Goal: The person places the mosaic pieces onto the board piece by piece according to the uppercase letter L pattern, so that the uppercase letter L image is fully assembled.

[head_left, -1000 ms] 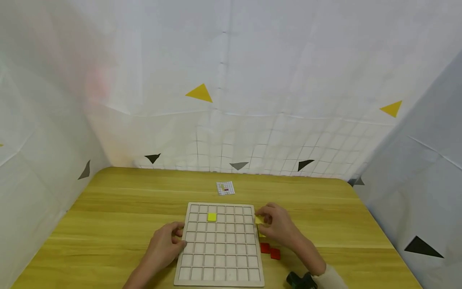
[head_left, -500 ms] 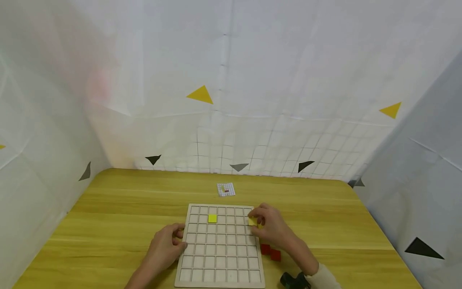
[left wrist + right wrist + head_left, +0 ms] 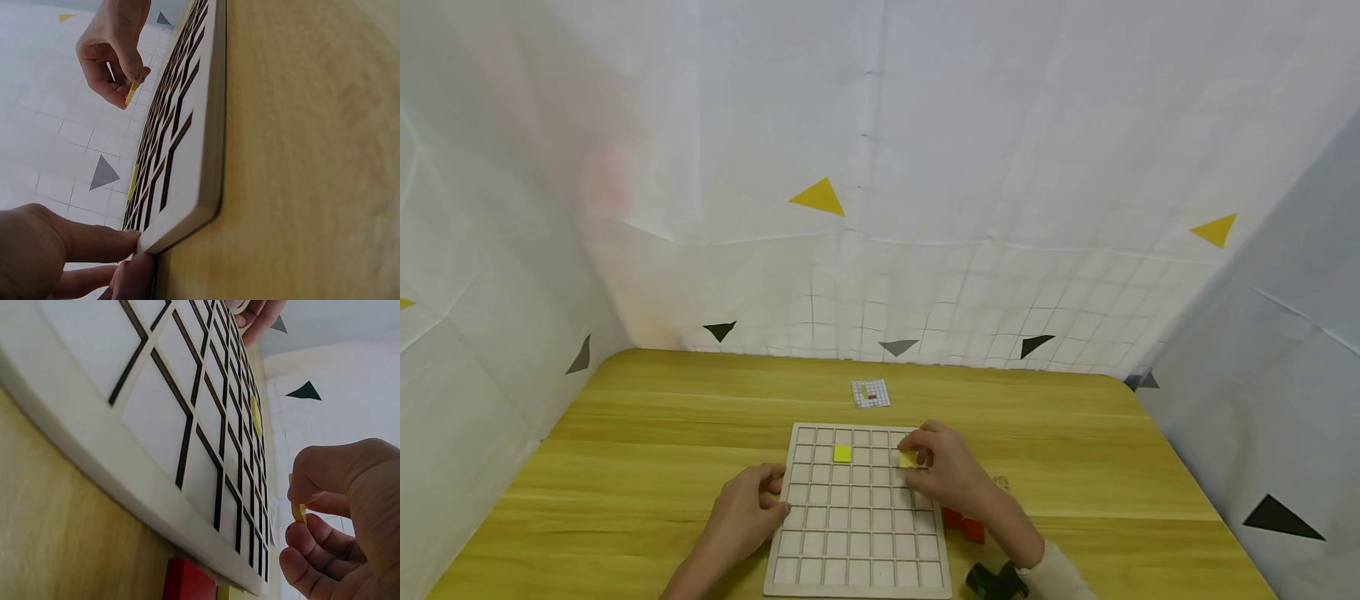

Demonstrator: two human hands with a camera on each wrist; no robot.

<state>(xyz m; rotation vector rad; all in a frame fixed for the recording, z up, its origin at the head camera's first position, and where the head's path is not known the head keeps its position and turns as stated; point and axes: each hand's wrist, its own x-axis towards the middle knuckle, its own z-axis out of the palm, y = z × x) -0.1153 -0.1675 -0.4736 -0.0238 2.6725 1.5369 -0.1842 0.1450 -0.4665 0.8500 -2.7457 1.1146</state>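
A pale wooden grid board (image 3: 859, 590) lies on the table. One yellow tile (image 3: 842, 454) sits in a cell in its second row from the far side. My right hand (image 3: 951, 471) pinches another yellow tile (image 3: 299, 503) between thumb and fingers, above the upper right of the board. The left wrist view shows a gap between this held tile (image 3: 132, 93) and the board. My left hand (image 3: 743, 507) holds the board's left edge, with its thumb and a finger (image 3: 112, 244) at the rim.
Red tiles (image 3: 973, 531) lie beside the board's right edge, next to a yellow tile (image 3: 230, 592) that my right hand hides in the head view. A small printed grid card (image 3: 871, 393) lies beyond the board. A dark object (image 3: 996, 581) is by the right wrist.
My right hand has moved left with its yellow tile, from beside the board's right edge to over the upper right cells. My left hand has stayed at the left edge.
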